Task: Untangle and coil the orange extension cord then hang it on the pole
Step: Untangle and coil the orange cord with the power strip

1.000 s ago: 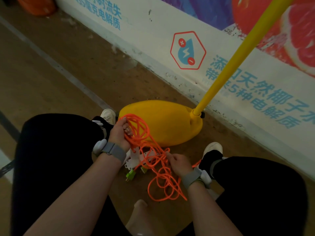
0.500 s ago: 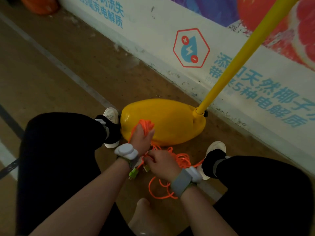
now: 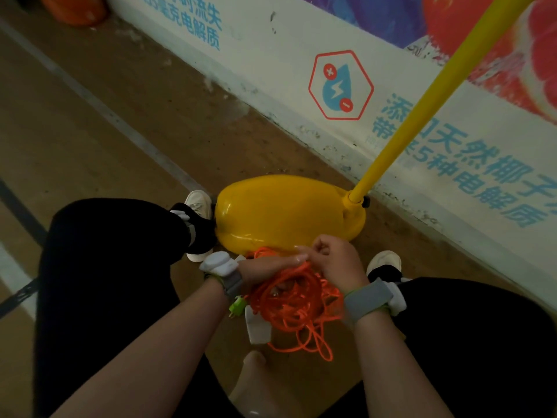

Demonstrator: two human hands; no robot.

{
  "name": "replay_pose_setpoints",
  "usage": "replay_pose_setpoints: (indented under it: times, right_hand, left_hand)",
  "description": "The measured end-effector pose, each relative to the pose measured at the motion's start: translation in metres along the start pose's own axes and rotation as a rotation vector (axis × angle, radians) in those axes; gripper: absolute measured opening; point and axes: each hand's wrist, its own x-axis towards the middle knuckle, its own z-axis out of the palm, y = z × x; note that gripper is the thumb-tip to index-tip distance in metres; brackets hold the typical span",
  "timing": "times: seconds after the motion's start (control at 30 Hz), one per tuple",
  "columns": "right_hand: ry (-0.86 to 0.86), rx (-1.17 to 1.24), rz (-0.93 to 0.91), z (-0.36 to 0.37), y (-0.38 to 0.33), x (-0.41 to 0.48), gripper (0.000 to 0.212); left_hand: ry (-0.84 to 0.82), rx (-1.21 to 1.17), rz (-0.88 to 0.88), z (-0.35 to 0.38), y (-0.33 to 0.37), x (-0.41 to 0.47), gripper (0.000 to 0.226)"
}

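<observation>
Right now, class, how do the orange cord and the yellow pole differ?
The orange cord is thin; the yellow pole is thick. The cord is bunched in tangled loops; the pole runs straight from its base. The left hand and right hand hold the cord, not the pole. Both are long and bright.

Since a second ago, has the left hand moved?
Yes. The left hand shifted right and toward the person, from the left end of the yellow base to below its near edge.
</observation>
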Motion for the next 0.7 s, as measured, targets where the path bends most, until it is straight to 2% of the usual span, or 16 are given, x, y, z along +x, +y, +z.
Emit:
replay_pose_setpoints:
  times: [0.07, 0.13, 0.17, 0.23, 0.37, 0.47, 0.6, 0.63, 0.7]
  right_hand:
    - [0.04, 0.005, 0.014, 0.002, 0.005, 0.003, 0.04]
    - [0.042, -0.006, 0.023, 0.006, 0.003, 0.002, 0.042]
    - [0.033, 0.006, 0.037, 0.007, 0.003, 0.001, 0.043]
    - [0.026, 0.109, 0.093, 0.008, 0.003, 0.001, 0.045]
    - [0.074, 0.367, 0.293, 0.013, 0.019, 0.0, 0.045]
    - [0.067, 0.431, 0.377, 0.026, 0.033, 0.003, 0.063]
    - [-0.006, 0.323, 0.347, 0.036, 0.027, 0.002, 0.042]
    - [-0.031, 0.288, 0.331, 0.036, 0.026, 0.002, 0.039]
    - [-0.077, 0.245, 0.306, 0.039, 0.024, -0.001, 0.04]
  left_hand:
    - [-0.084, 0.168, -0.005, -0.003, 0.001, 0.0, 0.027]
    - [-0.142, 0.244, -0.012, -0.002, -0.002, 0.001, 0.032]
    - [-0.147, 0.209, -0.015, 0.0, -0.005, 0.002, 0.035]
    - [-0.142, 0.07, 0.018, 0.003, -0.008, 0.001, 0.033]
    - [-0.09, -0.107, 0.195, 0.006, 0.001, -0.005, 0.035]
    - [0.007, -0.304, 0.292, -0.002, 0.009, -0.007, 0.035]
    - [0.11, -0.632, 0.349, -0.017, 0.013, -0.006, 0.01]
    - [0.151, -0.699, 0.36, -0.021, 0.013, -0.005, 0.008]
    - [0.237, -0.783, 0.378, -0.027, 0.01, -0.002, 0.017]
